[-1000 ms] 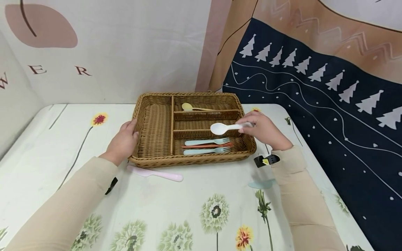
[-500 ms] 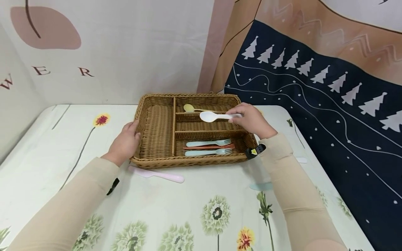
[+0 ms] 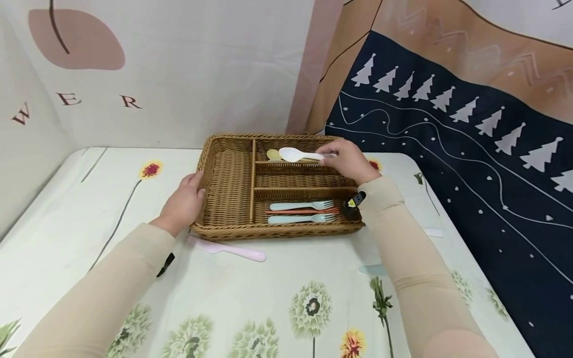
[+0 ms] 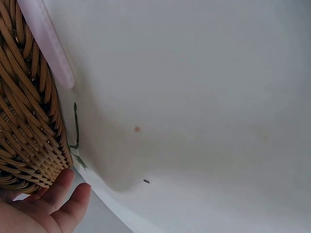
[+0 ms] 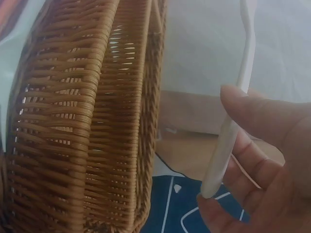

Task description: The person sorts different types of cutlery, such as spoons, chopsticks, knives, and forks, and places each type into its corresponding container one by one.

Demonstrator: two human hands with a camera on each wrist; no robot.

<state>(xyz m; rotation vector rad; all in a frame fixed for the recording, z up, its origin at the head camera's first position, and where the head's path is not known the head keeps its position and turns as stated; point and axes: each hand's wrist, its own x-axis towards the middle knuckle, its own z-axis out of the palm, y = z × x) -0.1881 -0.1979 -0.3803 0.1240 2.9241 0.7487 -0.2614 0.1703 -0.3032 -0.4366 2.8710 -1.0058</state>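
My right hand (image 3: 346,158) pinches the handle of a white spoon (image 3: 293,154) over the back right compartment of the wicker cutlery basket (image 3: 277,231). In the right wrist view the spoon's handle (image 5: 226,150) lies between thumb and fingers, beside the basket wall. A yellow spoon (image 3: 272,154) lies in that back compartment, partly hidden by the white one. My left hand (image 3: 184,201) holds the basket's left rim; some of its fingers are hidden by the wicker in the left wrist view. The front right compartment contains light blue forks (image 3: 301,205) and an orange piece of cutlery (image 3: 279,212).
A pink knife (image 3: 228,248) lies on the floral tablecloth in front of the basket. Partly under my right forearm is a light blue piece (image 3: 372,270); a white handle end (image 3: 433,232) shows to its right. A fabric wall stands right behind the basket.
My right hand has carried the white spoon back and left, from over the front divider to over the back compartment with the yellow spoon. My left hand has stayed on the basket rim.
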